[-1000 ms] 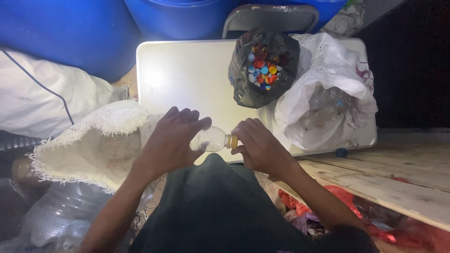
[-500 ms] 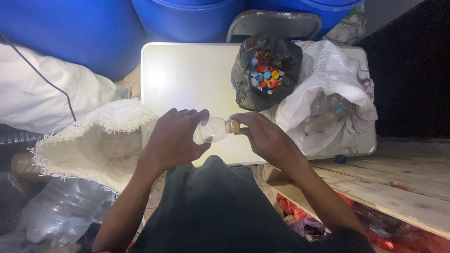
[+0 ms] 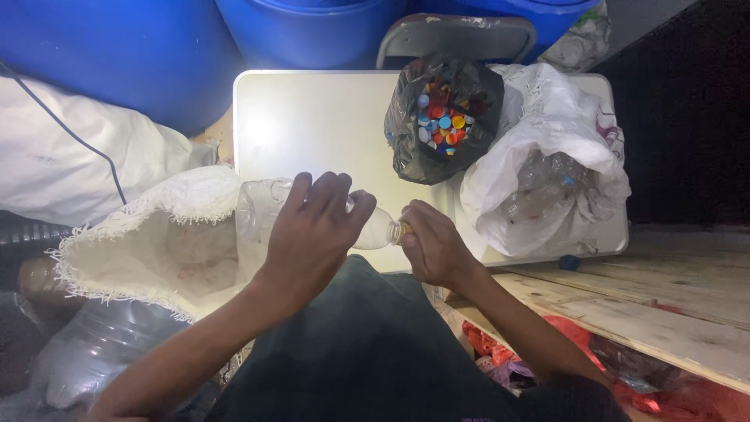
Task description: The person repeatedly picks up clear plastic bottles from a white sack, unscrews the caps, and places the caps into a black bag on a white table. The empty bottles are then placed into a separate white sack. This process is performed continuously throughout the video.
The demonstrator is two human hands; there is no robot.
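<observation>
- The left hand (image 3: 312, 227) wrapped its fingers over a clear bottle (image 3: 262, 211) lying sideways at the near edge of the white table (image 3: 320, 117).
- The right hand (image 3: 433, 246), at the bottle's 3 o'clock, pinched its yellow cap (image 3: 405, 230).
- A black bag of caps (image 3: 441, 121) sat at 1 o'clock, a white bag of bottles (image 3: 547, 164) at 2 o'clock, and an open sack (image 3: 148, 242) at 9 o'clock.

Surface: pale cream table top (image 3: 312, 125), rounded corners, seen from above | far right: black bag (image 3: 406, 148) filled with coloured bottle caps is set on it | right edge: white bag (image 3: 547, 125) of clear plastic bottles is rested beside, touching the black bag
</observation>
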